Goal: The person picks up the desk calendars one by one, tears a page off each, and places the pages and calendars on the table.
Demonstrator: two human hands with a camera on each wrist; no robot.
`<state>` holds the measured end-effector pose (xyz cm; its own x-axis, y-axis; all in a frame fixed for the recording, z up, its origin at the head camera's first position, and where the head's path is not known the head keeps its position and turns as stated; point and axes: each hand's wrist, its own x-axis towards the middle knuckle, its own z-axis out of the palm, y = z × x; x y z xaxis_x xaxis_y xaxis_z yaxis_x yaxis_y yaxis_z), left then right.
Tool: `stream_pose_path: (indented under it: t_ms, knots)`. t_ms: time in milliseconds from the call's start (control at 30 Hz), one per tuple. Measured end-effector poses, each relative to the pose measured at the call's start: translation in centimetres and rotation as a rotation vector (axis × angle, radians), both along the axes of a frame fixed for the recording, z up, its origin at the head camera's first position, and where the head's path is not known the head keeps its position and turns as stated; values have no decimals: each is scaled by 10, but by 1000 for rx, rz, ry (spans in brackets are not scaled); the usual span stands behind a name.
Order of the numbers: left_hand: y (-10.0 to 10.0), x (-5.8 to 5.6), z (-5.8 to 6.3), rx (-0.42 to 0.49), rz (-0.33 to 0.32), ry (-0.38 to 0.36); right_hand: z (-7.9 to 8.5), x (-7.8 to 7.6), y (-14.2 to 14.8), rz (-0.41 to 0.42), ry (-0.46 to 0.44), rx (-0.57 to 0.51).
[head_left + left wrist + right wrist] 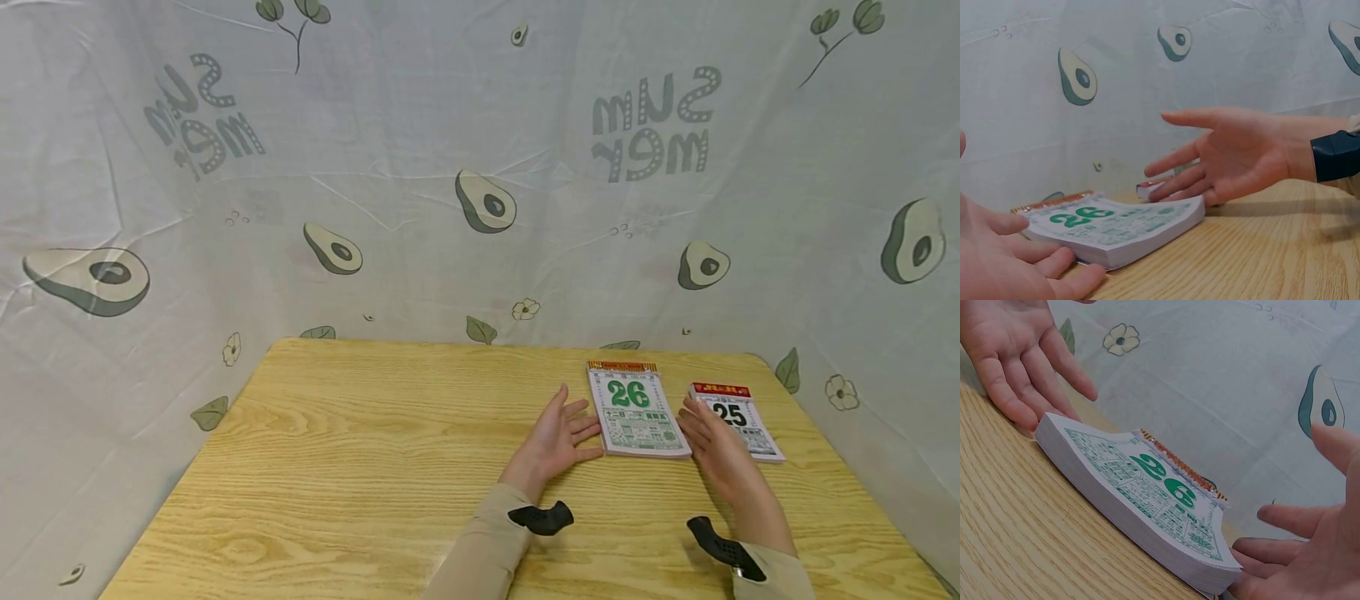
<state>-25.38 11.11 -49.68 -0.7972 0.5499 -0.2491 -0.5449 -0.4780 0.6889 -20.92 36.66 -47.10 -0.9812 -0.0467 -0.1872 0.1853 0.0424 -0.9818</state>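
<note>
A thick tear-off calendar [637, 417] with a green 26 and an orange-red top band lies flat on the table. My left hand [557, 437] is at its left edge, palm turned inward, fingers straight and spread with the tips right at the page block. On the other side my right hand [716, 450] faces it with extended fingers, the tips close to the right edge, as the right wrist view of the calendar [1147, 500] also shows. Behind the right hand lies a second tear-off calendar [757, 433] with a black 25 and a red band, partly covered by that hand.
The wooden table [337, 467] stretches far to the left of both calendars. A pale curtain [405, 117] printed with avocados hangs behind and at both sides of it. Black straps [542, 518] sit on both wrists over beige sleeves.
</note>
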Motion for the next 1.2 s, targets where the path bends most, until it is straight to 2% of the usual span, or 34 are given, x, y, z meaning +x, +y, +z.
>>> stream_pose_path:
  t_ms: [200,433,733,867,1000,1200]
  knots:
    - [1,3,4,-39,-5,42,-1,-2,-4,-47,-57,34]
    - [6,8,10,-129,4,130,-1,-2,-6,-62,-65,29]
    - [7,10,11,-153,24,141,-4,-1,-5,-73,-65,61]
    - [7,9,11,-142,32,132,-7,-1,-7,-133,-26,88]
    - [8,9,10,-130,43,121,-10,-1,-9,-184,37,57]
    - [8,8,10,-124,53,112,-12,0,-8,-186,120,18]
